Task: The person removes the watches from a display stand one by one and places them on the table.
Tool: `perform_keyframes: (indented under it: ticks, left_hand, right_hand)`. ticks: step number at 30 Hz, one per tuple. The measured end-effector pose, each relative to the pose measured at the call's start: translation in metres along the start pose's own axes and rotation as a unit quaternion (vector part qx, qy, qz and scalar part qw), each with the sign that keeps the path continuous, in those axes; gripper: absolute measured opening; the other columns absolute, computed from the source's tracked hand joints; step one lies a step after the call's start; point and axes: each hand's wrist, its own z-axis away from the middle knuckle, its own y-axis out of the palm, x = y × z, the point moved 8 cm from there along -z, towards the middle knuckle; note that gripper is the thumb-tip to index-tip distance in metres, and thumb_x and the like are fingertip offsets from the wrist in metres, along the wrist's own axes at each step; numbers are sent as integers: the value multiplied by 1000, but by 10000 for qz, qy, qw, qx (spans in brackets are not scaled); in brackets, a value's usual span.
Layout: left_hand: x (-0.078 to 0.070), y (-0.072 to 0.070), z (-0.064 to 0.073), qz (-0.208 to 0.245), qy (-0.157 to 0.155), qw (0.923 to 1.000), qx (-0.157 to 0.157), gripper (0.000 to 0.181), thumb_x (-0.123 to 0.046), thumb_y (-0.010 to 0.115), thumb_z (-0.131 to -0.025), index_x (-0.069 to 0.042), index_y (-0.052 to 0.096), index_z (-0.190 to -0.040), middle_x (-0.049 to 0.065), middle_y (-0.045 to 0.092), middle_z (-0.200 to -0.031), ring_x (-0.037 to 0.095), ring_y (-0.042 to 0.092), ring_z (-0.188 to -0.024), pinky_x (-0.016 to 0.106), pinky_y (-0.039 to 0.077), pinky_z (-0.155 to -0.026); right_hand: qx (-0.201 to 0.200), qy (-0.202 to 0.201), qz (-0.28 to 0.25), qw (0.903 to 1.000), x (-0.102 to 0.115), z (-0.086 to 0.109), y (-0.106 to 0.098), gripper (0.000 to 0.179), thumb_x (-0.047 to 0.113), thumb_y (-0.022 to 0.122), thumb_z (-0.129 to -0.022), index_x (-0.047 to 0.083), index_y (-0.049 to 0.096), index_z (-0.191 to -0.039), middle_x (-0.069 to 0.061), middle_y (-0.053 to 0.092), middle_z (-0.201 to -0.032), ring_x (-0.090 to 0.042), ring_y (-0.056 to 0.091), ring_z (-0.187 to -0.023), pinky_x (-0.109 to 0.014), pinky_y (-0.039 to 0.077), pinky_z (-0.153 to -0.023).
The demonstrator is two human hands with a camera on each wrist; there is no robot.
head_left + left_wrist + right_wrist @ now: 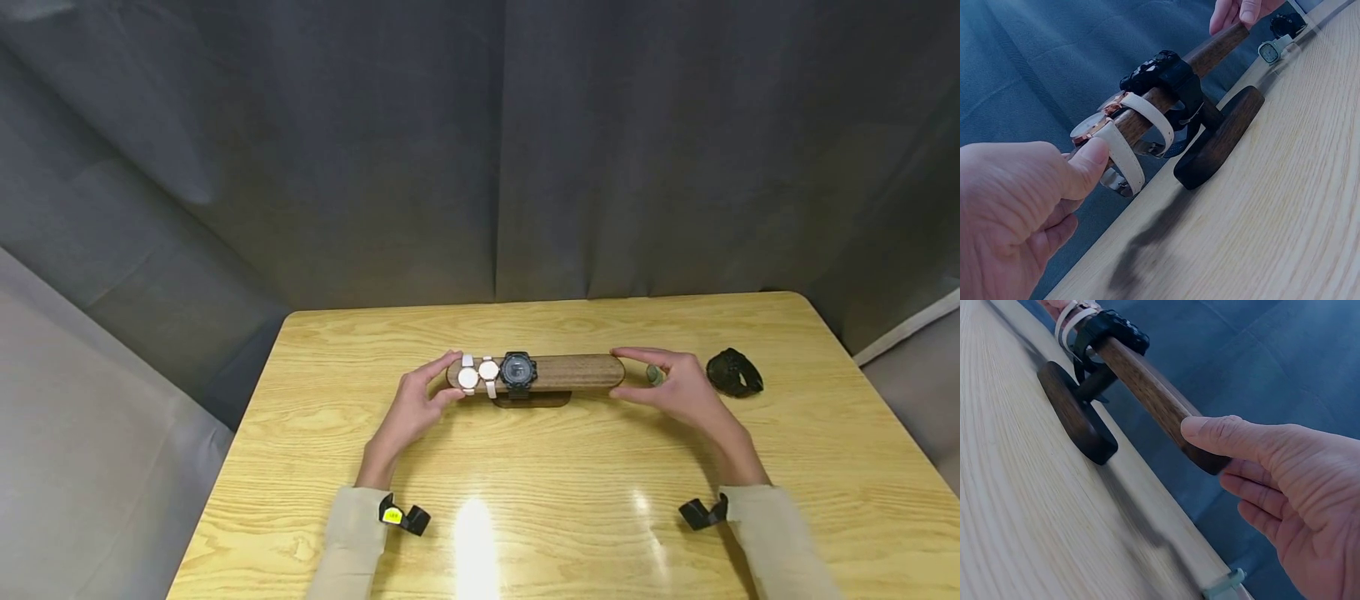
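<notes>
A dark wooden watch stand has a long rounded bar (573,372) above a shorter base (1222,140). At the bar's left end, my left hand (411,407) pinches the wood between thumb and fingers, beside the outermost watch. My right hand (688,390) grips the opposite end in the same way, thumb on the near side. Strapped around the left half are two white-strapped watches, the outer one (467,378) next to the inner one (488,369), with rose-gold cases. A chunky black digital watch (518,370) sits near the middle. The bar's right half is bare wood.
Just beyond the stand's right end lies a pale green watch (1269,53), partly behind my right hand in the head view. Farther right on the wooden table (570,500) is another black watch (733,372). A dark curtain (480,167) hangs behind the table's back edge.
</notes>
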Motion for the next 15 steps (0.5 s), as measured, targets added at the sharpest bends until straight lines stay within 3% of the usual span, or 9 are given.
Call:
perform_keyframes:
  ticks: [6,8,10,11,12,14,15]
  left_hand:
    - [0,1,0,-11,-32,10000,50,61,-8,78,-92,-11,58,-149,8,53,-155,28,45,-147,44,36,-123]
    - [1,2,0,-31,-56,10000,56,61,-8,77,-92,-10,58,-149,8,53,-155,28,45,-148,44,35,-123]
    - [1,2,0,-48,-76,9999,58,60,-8,77,-92,-9,58,-149,8,53,-155,28,45,-148,44,35,-123]
    - [1,2,0,-57,-93,9999,59,60,-8,77,-92,-9,58,-149,8,53,-155,28,45,-148,44,35,-123]
    - [1,2,0,-53,-108,9999,65,60,-8,77,-92,-9,58,-149,8,53,-155,28,45,-148,44,35,-123]
    - [2,2,1,-42,-151,9998,81,60,-8,77,-93,-9,58,-149,8,53,-155,28,45,-148,44,35,-123]
    - [2,2,1,-33,-165,9998,92,60,-8,77,-93,-9,58,-149,8,53,-156,28,45,-148,43,35,-123]
  right_hand:
    - [70,-37,17,10000,3,-7,9,61,33,92,-81,22,71,-137,-13,67,-140,-1,22,-36,-24,32,-36]
    - [101,-77,36,9999,4,-9,12,61,33,92,-81,22,71,-137,-12,67,-140,-1,33,-41,-25,35,-38]
    - [140,-123,73,9998,6,-11,15,62,34,92,-81,22,70,-138,-8,68,-140,-5,58,-62,-27,50,-53]
    - [167,-140,64,9997,6,-11,17,62,34,92,-81,21,70,-138,-7,68,-139,-9,67,-80,-31,56,-65]
    - [193,-155,43,9997,6,-12,18,63,34,92,-81,21,70,-138,-6,68,-139,-16,70,-99,-36,59,-78]
    - [226,-185,-18,9996,6,-13,20,64,33,93,-80,20,70,-138,-5,69,-138,-27,58,-133,-50,54,-102]
    - [240,-206,-54,9995,6,-13,21,64,33,93,-80,19,70,-138,-6,68,-138,-32,56,-137,-56,49,-108]
